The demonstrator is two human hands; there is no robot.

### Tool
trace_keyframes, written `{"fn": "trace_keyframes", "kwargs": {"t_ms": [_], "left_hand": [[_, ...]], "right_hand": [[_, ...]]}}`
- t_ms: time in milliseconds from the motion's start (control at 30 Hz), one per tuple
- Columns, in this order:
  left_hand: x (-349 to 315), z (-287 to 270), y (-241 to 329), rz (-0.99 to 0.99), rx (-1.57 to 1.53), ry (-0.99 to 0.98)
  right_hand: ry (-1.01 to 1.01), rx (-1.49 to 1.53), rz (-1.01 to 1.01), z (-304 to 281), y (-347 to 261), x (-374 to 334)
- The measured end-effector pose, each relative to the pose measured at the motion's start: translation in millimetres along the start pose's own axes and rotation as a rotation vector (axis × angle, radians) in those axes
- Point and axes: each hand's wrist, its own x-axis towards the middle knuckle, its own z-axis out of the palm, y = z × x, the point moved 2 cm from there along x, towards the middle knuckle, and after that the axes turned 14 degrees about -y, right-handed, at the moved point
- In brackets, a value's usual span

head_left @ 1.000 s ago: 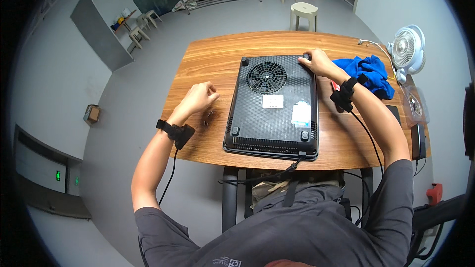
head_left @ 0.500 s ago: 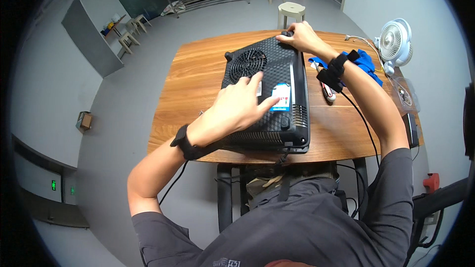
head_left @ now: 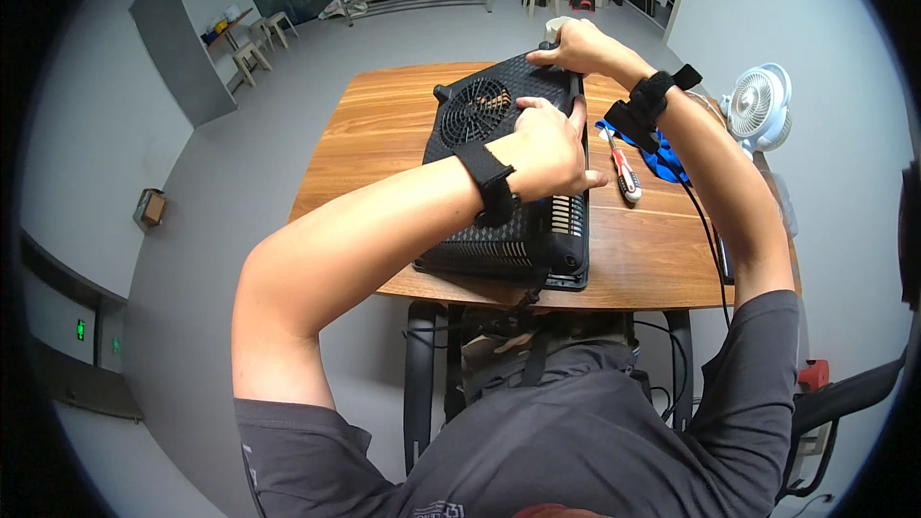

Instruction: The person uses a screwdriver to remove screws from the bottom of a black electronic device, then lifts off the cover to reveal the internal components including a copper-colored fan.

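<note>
A black appliance bottom housing point(head_left: 528, 225), with a round fan grille point(head_left: 472, 113) and rows of side vents point(head_left: 567, 215), is located at the middle of the wood-grain table point(head_left: 652, 249), its underside turned upward. It is set at a slant, with its far right corner leaning away from the person. Wood-coloured patches are seen through part of the grille. Whether the housing is fully parted from the part beneath it cannot be told.

The far right corner is held by the right hand point(head_left: 583, 46), with the thumb laid on the upper face and the fingers wrapped over the far edge. The left hand point(head_left: 549, 146) is placed across the right side of the housing; its fingers are spread wide, and its thumb is extended past the right edge. How firmly it is pressed there cannot be told.

A black strap point(head_left: 487, 180) is worn on the left wrist and another on the right. A red-and-white-handled screwdriver point(head_left: 625, 173) is laid to the right of the housing, just beside a blue cloth point(head_left: 667, 167). A white fan point(head_left: 758, 104) is positioned at the table's right side. A black cord point(head_left: 529, 299) is seen at the housing's near edge.
</note>
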Motion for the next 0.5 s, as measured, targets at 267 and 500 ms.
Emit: {"fn": "trace_keyframes", "kwargs": {"t_ms": [267, 500], "left_hand": [[-7.2, -22.7, -23.9, -0.095, -0.305, -0.096], [-30.5, -38.1, -58.6, -0.118, -0.647, -0.141]], "right_hand": [[-0.028, 0.273, -0.021, -7.8, -7.1, -11.5], [0.111, 0.674, -0.214, 1.9, -3.5, -15.6]]}}
